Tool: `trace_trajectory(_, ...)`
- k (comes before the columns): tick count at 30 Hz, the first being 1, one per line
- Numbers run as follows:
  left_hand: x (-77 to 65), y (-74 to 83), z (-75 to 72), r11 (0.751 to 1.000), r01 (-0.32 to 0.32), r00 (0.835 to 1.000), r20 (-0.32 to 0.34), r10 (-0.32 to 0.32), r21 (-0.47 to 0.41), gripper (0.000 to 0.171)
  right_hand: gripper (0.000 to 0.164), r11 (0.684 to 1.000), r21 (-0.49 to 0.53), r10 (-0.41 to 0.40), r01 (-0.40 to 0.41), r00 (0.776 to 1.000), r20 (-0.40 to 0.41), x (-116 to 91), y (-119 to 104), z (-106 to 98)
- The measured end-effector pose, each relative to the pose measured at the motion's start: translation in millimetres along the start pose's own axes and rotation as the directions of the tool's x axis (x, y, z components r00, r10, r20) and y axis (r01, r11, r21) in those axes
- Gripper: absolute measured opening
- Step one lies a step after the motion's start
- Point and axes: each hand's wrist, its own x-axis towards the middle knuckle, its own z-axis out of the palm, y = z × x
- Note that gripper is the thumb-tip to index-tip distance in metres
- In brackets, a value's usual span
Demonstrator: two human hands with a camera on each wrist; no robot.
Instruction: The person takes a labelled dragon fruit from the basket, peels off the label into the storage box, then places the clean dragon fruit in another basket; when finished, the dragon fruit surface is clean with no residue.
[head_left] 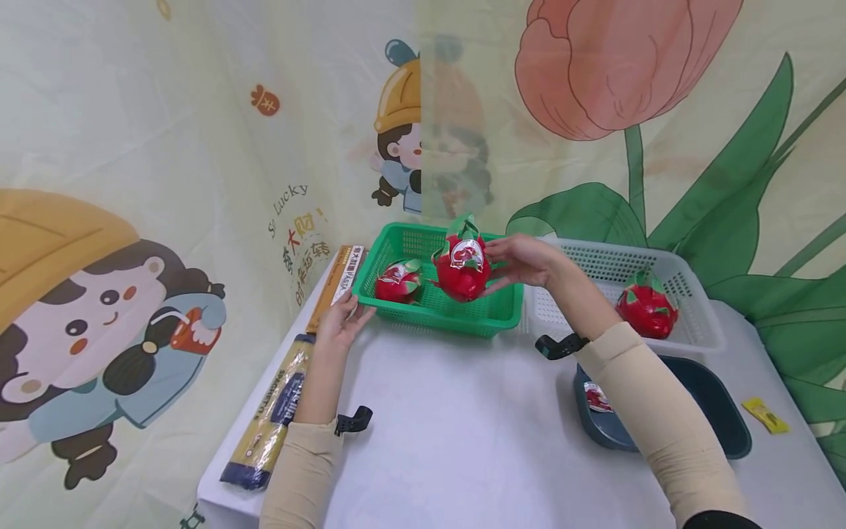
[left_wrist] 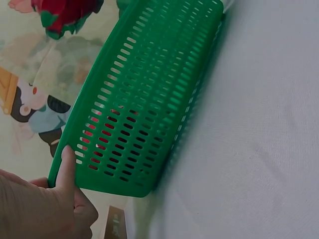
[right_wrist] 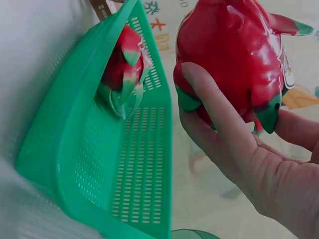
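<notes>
My right hand (head_left: 525,261) grips a red dragon fruit (head_left: 465,264) with green leaf tips and a round label, held up over the green basket (head_left: 436,323). In the right wrist view the fingers curl round the lower side of that dragon fruit (right_wrist: 229,59). Another dragon fruit (head_left: 399,281) lies in the left part of the green basket. At the basket's near left corner, my left hand (head_left: 340,323) pinches the rim. Seen from the left wrist, its finger lies against the outside of the basket wall (left_wrist: 124,114).
Right of the green basket stands a white basket (head_left: 707,323) holding a dragon fruit (head_left: 648,305). A dark blue tub (head_left: 734,433) with a red-and-white packet (head_left: 597,397) sits nearer. A yellow packet (head_left: 765,415) lies at right; a long gold-and-blue pack (head_left: 271,415) and a brown box (head_left: 330,286) line the left edge.
</notes>
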Motion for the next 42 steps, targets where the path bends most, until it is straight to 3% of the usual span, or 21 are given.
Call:
trace_trajectory(8, -0.3, -0.1, 1.7, 1.0, -0.007, 1.0, 0.012, 0.007, -0.018, 0.054, 0.058, 0.999, 0.015, -0.047, 0.048, 0.998, -0.046, -31.2, 9.8, 7.1)
trace_trajectory(21, -1.0, -2.4, 3.8, 1.0, 0.0, 1.0, -0.006, 0.0, -0.016, 0.053, 0.059, 0.994, -0.073, -0.085, 0.076, 0.989, -0.125, -70.9, 40.5, 21.0)
trace_trajectory(35, -1.6, -1.1, 1.9, 0.998, 0.009, 1.0, -0.011, -0.01, -0.057, 0.055, 0.062, 0.989, -0.077, -0.134, 0.123, 0.975, -0.175, -96.6, 90.3, 29.5)
trace_trajectory(42, -0.6, -2.1, 1.8, 0.999, -0.003, 1.0, -0.016, 0.002, -0.044, 0.054, 0.062, 0.981, -0.097, -0.179, 0.165, 0.972, -0.155, -106.8, 115.0, 32.9)
